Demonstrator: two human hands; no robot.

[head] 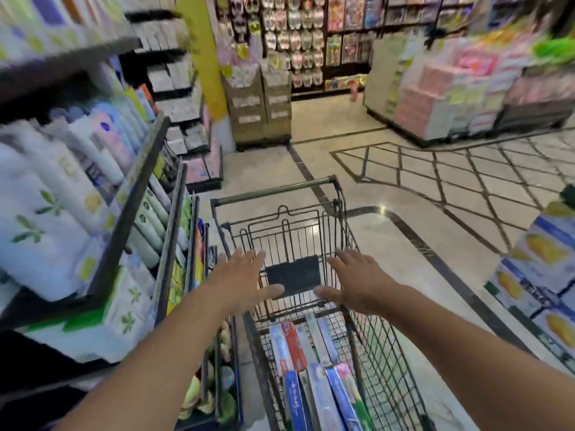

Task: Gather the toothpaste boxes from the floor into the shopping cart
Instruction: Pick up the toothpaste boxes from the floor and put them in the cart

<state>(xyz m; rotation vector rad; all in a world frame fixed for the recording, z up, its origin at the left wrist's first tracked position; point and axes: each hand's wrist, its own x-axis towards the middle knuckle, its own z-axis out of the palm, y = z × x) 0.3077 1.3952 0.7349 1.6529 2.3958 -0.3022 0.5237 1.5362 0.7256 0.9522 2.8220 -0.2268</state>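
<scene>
A dark wire shopping cart (385,362) stands in front of me, its handle bar (273,190) at the far end. Several long toothpaste boxes (314,377), blue, red and white, lie in its basket near the bottom of the head view. My left hand (245,281) and my right hand (357,283) reach out over the cart's folded child seat (292,275), fingers spread and straight, holding nothing. I see no toothpaste boxes on the visible floor.
Shelves of bottles and packs (77,194) run close along the cart's left side. A stack of boxed goods (541,275) stands at the right. Pallets of pink and white packs (451,88) and a cardboard display (258,107) lie ahead across the tiled floor (435,194).
</scene>
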